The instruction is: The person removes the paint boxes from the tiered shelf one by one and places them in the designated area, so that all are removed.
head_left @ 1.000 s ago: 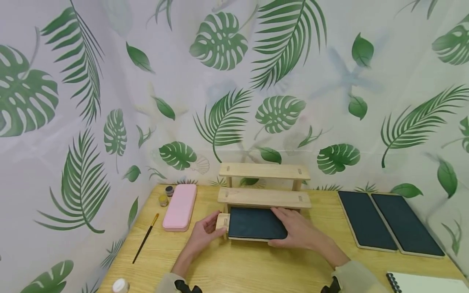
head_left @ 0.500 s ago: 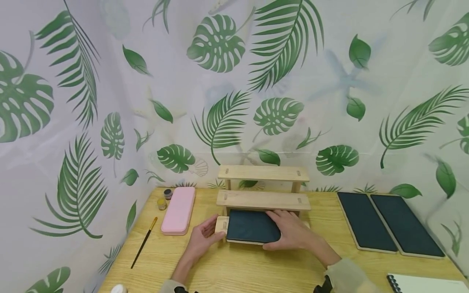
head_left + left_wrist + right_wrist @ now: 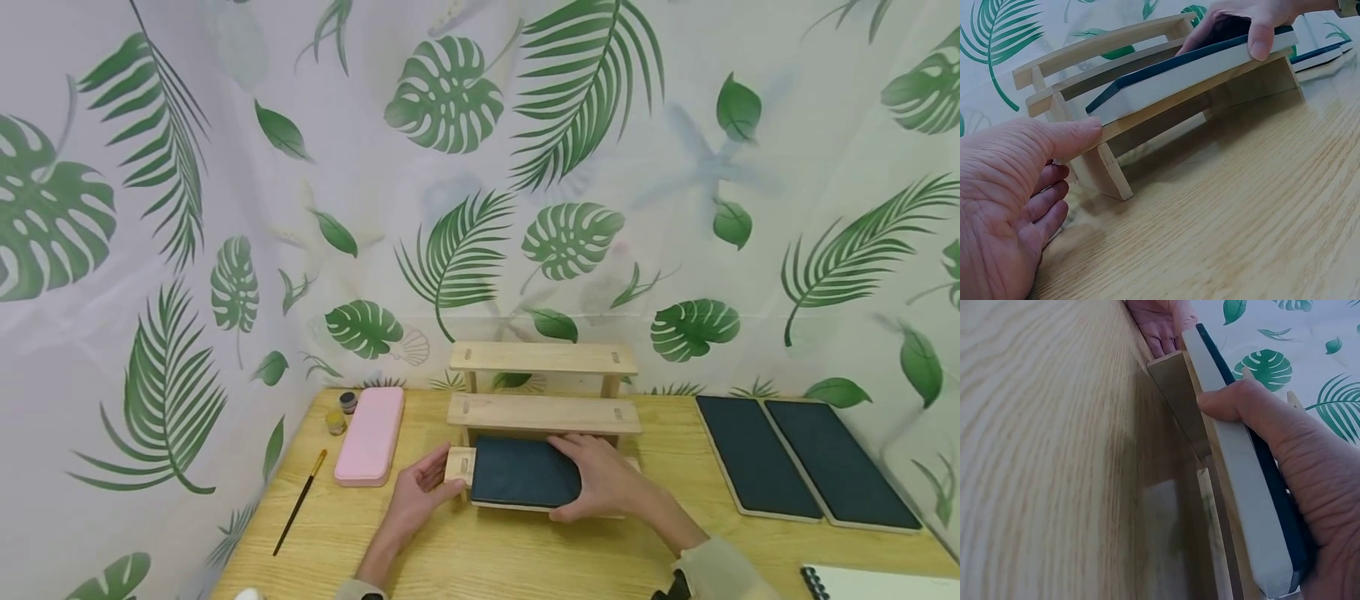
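A three-step wooden stand (image 3: 543,410) is on the table near the patterned backdrop. A flat, dark-blue-topped board (image 3: 517,473) with white sides lies on its lowest step. My right hand (image 3: 611,479) grips this board toward its right end, thumb on the front edge and fingers over the back edge. In the right wrist view, the thumb presses the board's white side (image 3: 1238,469). My left hand (image 3: 416,496) holds the bare left end of the lowest step, its thumb in front. In the left wrist view, the other fingers (image 3: 1044,206) are below, beside the stand's leg (image 3: 1110,175).
Two similar dark-blue boards (image 3: 757,457) (image 3: 840,462) lie at the right, above a spiral notebook (image 3: 877,583). To the left are a pink case (image 3: 371,435), a paintbrush (image 3: 300,502) and two small paint jars (image 3: 335,422) (image 3: 348,402). A white lid (image 3: 248,594) shows at the bottom edge.
My right hand has shifted slightly left along the board, and the right end of the lowest step now shows beside it. My left hand stays at the stand's left end. The view has shifted slightly.
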A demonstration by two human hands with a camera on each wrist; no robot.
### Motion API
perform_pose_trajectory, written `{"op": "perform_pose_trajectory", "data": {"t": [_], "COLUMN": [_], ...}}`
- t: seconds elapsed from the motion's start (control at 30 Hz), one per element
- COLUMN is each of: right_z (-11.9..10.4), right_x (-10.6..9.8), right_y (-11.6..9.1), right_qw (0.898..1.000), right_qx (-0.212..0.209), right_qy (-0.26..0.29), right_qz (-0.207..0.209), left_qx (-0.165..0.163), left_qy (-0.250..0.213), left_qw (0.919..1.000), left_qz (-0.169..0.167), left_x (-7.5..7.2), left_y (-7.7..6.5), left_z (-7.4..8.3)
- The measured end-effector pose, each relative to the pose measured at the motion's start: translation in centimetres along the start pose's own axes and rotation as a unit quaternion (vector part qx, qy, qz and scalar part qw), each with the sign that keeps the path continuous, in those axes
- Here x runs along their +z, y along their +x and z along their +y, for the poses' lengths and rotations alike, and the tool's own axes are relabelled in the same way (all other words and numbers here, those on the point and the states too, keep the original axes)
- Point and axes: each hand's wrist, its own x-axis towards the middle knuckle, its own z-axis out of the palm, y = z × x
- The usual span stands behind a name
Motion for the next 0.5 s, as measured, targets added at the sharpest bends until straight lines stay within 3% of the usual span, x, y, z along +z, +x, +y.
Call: {"op": "perform_pose_trajectory", "data": {"t": [0.23,0.5], "right_z": [-0.9,-1.7], "right_x": [-0.5,-3.8], "right_y": [-1.9,-4.8], "right_qw": [0.999,0.997], "right_qx": [0.026,0.066], "right_qy": [0.004,0.012], "right_qz": [0.04,0.047], "left_qx": [-0.004,0.01], "left_qy": [0.004,0.012], "left_qw": [1.0,0.9999], "left_qz": [0.006,0.001], "left_x": [0.0,0.1], "left_y": [-0.3,-0.2], "left_z": [0.0,0.0]}}
